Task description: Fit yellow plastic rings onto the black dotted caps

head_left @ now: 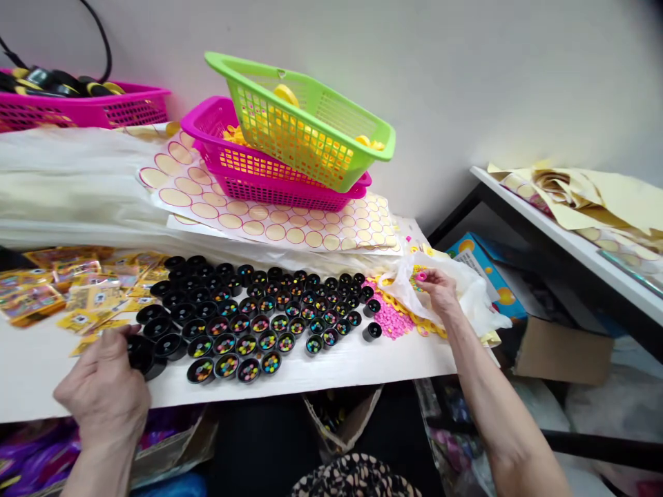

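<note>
Many small black cups stand in rows on the white table; several hold coloured beads, those at the left are empty. My left hand is closed around one empty black cup at the near left of the rows. My right hand pinches a small pink bead at the mouth of a clear plastic bag. A heap of pink beads and yellow rings lies beside that bag.
A green basket sits tilted in a pink basket on sheets of round stickers. Yellow printed cards lie at left. Another pink basket stands back left. A shelf with yellow paper is at right, boxes below.
</note>
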The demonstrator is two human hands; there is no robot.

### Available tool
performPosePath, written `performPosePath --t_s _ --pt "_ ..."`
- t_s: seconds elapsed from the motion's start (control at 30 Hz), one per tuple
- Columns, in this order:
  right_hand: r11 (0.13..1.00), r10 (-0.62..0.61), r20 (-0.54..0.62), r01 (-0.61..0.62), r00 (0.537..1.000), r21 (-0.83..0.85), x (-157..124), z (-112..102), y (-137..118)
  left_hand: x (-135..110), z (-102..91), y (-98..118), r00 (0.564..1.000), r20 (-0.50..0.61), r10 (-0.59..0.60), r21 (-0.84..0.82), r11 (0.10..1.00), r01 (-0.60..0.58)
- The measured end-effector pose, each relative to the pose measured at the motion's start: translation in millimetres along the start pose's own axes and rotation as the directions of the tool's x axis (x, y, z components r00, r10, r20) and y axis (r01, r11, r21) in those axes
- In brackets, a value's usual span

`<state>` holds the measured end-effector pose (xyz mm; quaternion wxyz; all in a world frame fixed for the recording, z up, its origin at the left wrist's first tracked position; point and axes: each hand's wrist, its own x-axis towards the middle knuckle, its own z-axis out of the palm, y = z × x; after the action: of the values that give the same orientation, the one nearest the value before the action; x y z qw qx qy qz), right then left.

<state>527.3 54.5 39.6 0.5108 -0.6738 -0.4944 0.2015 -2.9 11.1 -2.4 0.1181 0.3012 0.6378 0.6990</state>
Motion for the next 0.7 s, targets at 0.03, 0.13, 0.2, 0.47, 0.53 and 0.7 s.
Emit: performPosePath --t_s 0.03,0.13,0.2,0.47,0.53,0.7 --pt "0.997 -0.009 -0.003 0.009 1.0 0.079 -6.2 0.0 -8.3 0.5 0.4 0.3 1.0 -0.009 -0.011 -0.009 1.0 0.011" --pt "0.964 -0.052 0.019 0.045 0.998 0.263 -29.6 12.7 -47.2 0.5 -1.2 3.8 0.998 -0.009 -0.062 -0.023 0.998 0.061" --pt "0.954 -0.096 0.095 0.065 0.991 0.291 -47.9 32.8 -80.0 -0.7 -3.9 5.5 0.996 0.028 -0.088 -0.029 0.996 0.089" --pt "0.953 -0.269 0.699 0.078 0.662 0.293 -105.3 182.2 -176.0 -2.6 -16.0 -5.8 0.983 0.122 -0.137 -0.032 0.989 0.142" --pt "0.938 -0.348 0.756 0.212 0.555 0.275 -108.6 220.5 -183.1 -2.9 -18.3 -7.6 0.983 0.133 -0.125 -0.041 0.99 0.132" --pt "0.782 -0.455 0.827 0.593 0.33 0.193 -106.6 277.5 -187.8 -2.9 -20.6 -10.5 0.977 0.157 -0.147 -0.041 0.987 0.155"
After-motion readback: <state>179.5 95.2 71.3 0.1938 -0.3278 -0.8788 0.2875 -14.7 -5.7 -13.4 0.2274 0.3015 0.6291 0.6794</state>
